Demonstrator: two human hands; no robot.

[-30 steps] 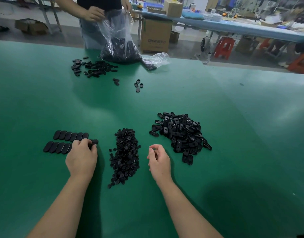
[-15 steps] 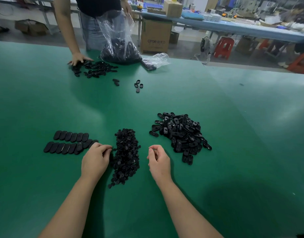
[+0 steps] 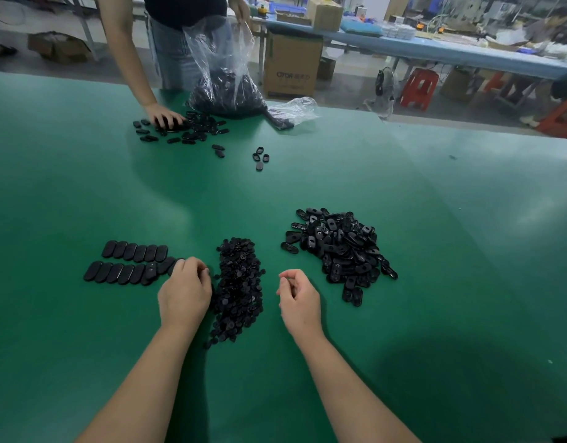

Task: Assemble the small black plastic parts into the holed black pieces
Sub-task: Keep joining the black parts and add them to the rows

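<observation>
A heap of small black plastic parts (image 3: 239,282) lies on the green table between my hands. To its right is a bigger pile of holed black oval pieces (image 3: 339,251). Two rows of black oval pieces (image 3: 132,263) lie flat at the left. My left hand (image 3: 184,292) rests knuckles-up at the left edge of the small-parts heap, its curled fingertips touching the heap; what they hold is hidden. My right hand (image 3: 298,298) hovers just right of the heap, fingers loosely curled, with nothing visible in them.
Across the table (image 3: 435,282) a person's hand (image 3: 167,118) rests on scattered black pieces (image 3: 196,132) beside a clear plastic bag (image 3: 224,87) of parts. A few loose pieces (image 3: 259,156) lie mid-table. A smaller clear bag (image 3: 295,110) lies at the far edge.
My left hand moved right from the rows of oval pieces to the edge of the small-parts heap. The other person's hand came down onto the scattered pieces. My right hand stayed put.
</observation>
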